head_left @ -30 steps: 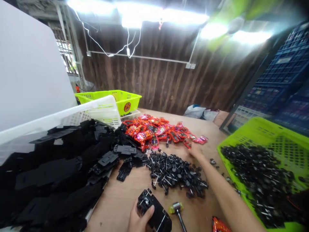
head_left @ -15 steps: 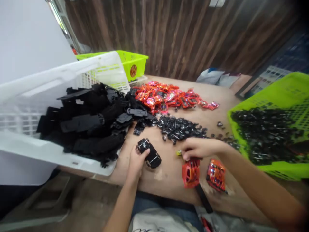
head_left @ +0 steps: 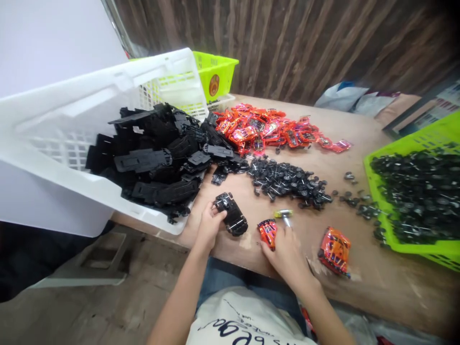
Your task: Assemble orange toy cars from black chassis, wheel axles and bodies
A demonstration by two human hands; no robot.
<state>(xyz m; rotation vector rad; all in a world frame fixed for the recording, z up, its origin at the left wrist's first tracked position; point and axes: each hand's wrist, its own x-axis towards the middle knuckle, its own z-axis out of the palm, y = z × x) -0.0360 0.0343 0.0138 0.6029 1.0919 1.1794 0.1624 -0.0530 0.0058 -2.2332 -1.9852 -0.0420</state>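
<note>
My left hand (head_left: 209,225) is closed on a black toy car chassis (head_left: 235,216), gripping one end of it just over the table. Wheels and thin metal axles show on the chassis. To the right, my right hand (head_left: 289,256) has its fingers around a shiny red toy car body (head_left: 267,233), partly covering it. Just beyond those fingers lies a small hammer (head_left: 283,214) with a yellow and silver head; its handle is mostly hidden by the hand. A second red toy car (head_left: 335,251) rests on the table right of my right hand.
A tilted white crate (head_left: 143,218) spills black chassis plates (head_left: 143,160) on the left. Red car bodies (head_left: 266,127) are heaped at the back, with a pile of wheels on axles (head_left: 287,182) before them. A green basket (head_left: 413,247) of wheels stands right, another green basket (head_left: 224,72) behind.
My right hand has come back toward me and turned, now gripping the red car body from the near side. The view has shifted; my left hand still holds the chassis.
</note>
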